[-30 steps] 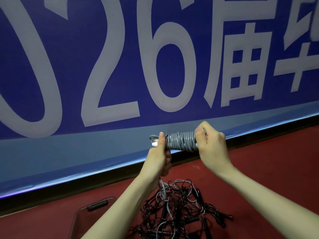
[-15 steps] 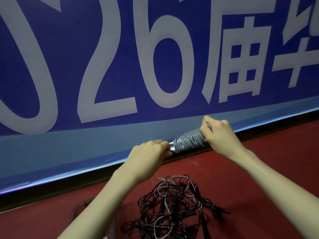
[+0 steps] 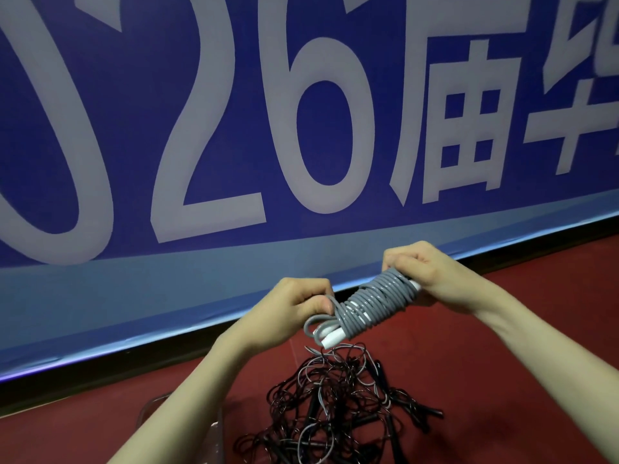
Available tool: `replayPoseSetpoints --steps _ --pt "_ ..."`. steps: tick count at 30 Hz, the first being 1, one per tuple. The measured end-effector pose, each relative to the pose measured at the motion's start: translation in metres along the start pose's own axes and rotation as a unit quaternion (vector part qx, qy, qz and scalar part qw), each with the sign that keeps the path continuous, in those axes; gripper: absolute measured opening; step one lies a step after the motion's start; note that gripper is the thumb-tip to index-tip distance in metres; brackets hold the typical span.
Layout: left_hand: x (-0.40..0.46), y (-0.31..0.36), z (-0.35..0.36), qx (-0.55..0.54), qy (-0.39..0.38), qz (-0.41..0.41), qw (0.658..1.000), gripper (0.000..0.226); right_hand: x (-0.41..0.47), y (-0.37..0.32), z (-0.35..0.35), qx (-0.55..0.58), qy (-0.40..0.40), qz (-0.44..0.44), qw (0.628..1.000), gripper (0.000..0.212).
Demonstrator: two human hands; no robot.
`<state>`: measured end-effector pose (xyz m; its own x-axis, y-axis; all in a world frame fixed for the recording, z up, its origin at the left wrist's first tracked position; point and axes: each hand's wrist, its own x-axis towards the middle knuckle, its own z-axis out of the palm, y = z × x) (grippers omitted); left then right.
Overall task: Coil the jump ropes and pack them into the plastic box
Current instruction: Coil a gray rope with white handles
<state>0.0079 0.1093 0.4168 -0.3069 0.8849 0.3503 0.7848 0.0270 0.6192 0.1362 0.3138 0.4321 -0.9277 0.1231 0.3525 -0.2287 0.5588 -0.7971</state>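
midair, grey coiled jump rope (image 3: 371, 304) between hands: left hand (image 3: 294, 304) pinches its lower end, right hand (image 3: 423, 271) grips upper end. black rope tangle (image 3: 338, 406) on floor below hands; plastic box (image 3: 214, 430) under left forearm.

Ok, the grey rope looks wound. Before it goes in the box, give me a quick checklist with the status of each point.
1. Grey rope wound tight round its white handles: ok.
2. Loose end secured: not ok, a loop still sticks out by the left hand.
3. Right hand gripping the far end of the bundle: ok.
4. Left hand pinching the rope near the loop: ok.
5. Plastic box within reach and open: cannot tell, only a corner shows behind the left arm.
6. Black ropes on the red floor still tangled, waiting: not ok.
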Motion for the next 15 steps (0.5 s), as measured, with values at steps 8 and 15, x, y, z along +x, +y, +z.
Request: replayPoseSetpoints --steps 8,15 --pt "0.009 -0.003 0.035 -0.342 0.202 -0.113 0.911 0.035 0.017 0.011 0.026 0.134 0.177 0.041 0.974 0.026" --pt "0.020 0.015 0.043 -0.355 0.261 -0.146 0.886 0.029 0.028 0.027 0.039 0.204 0.315 0.088 0.923 0.021"
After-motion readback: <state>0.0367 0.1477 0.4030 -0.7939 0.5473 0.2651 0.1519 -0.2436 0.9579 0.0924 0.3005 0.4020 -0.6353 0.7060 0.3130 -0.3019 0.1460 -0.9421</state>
